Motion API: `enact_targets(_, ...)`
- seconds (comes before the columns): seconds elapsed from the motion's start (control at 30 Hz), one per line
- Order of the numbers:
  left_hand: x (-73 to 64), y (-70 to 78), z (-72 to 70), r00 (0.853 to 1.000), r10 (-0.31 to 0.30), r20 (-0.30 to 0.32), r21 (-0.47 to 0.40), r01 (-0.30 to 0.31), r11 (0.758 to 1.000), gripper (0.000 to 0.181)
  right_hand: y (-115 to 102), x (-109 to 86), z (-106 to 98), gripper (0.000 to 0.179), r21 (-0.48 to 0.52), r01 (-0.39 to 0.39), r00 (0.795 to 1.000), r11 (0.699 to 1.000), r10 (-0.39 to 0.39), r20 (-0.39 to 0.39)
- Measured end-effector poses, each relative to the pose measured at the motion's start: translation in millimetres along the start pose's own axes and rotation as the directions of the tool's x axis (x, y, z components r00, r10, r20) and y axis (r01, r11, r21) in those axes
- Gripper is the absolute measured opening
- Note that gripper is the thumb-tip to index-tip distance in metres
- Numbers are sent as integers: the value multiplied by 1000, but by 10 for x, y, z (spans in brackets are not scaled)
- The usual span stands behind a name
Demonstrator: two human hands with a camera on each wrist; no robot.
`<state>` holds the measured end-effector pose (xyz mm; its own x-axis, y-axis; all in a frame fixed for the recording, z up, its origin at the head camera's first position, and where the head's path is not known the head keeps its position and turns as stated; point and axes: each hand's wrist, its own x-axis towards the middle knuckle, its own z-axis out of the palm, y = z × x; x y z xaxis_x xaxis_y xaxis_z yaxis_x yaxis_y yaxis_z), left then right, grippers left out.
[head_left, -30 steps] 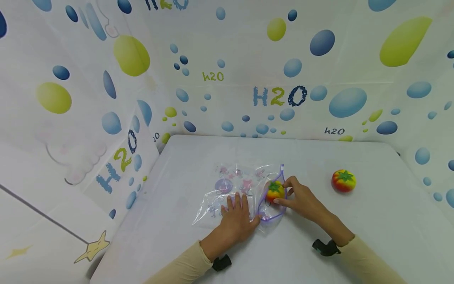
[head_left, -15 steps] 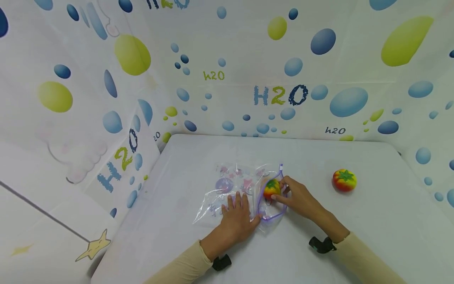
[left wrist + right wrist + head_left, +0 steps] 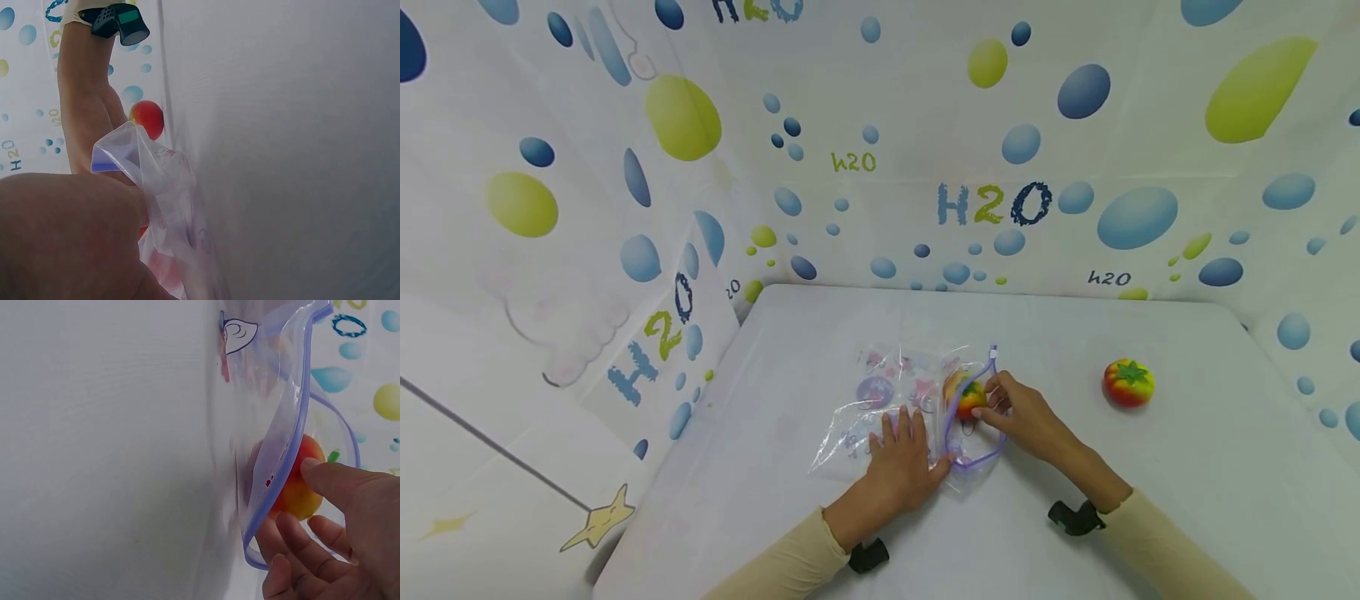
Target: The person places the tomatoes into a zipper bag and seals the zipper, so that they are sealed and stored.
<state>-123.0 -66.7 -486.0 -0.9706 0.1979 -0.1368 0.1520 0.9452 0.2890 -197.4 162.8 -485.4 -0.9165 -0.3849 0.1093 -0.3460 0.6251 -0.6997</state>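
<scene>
A clear plastic zip bag (image 3: 874,392) with purple and pink prints lies on the table, its purple-edged mouth gaping toward the right. Just inside that mouth is a red, yellow and green toy tomato (image 3: 967,400). My right hand (image 3: 1026,417) holds the tomato at its right side; in the right wrist view the thumb (image 3: 322,475) presses on it while fingers curl below, by the purple rim. Fingers spread, my left hand (image 3: 901,467) rests on the bag, its thumb by the lower edge of the mouth. A second toy tomato (image 3: 1128,383) sits on the table to the right.
A white sheet covers the table (image 3: 760,400). Behind it and at the left hangs a white curtain (image 3: 910,100) with blue and green dots and H2O lettering. Each wrist wears a black camera, such as the right one (image 3: 1075,517).
My right hand has moved left, bringing the toy tomato from the bag's mouth further inside. The left hand stays in place on the bag. The second tomato has not moved.
</scene>
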Motion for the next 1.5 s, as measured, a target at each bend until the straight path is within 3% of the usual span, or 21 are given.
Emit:
enact_targets(0.37,-2,-11,-3,1000,6,6,8,-6,1000,90,-29,50,0,20,20,8,994,1000,-10,111)
enact_targets(0.87,0,-27,14,1000,17,-4,15,-17,1000,90,-54,110,56,14,93,19,992,996,-31,125)
enact_targets(1.17,9,-32,11,1000,7,9,-3,-7,1000,92,-71,121,93,24,101,42,989,994,-56,139)
enact_targets(1.5,-1,-34,25,1000,15,-19,-11,-15,1000,92,-61,135,97,42,115,94,986,989,-108,127)
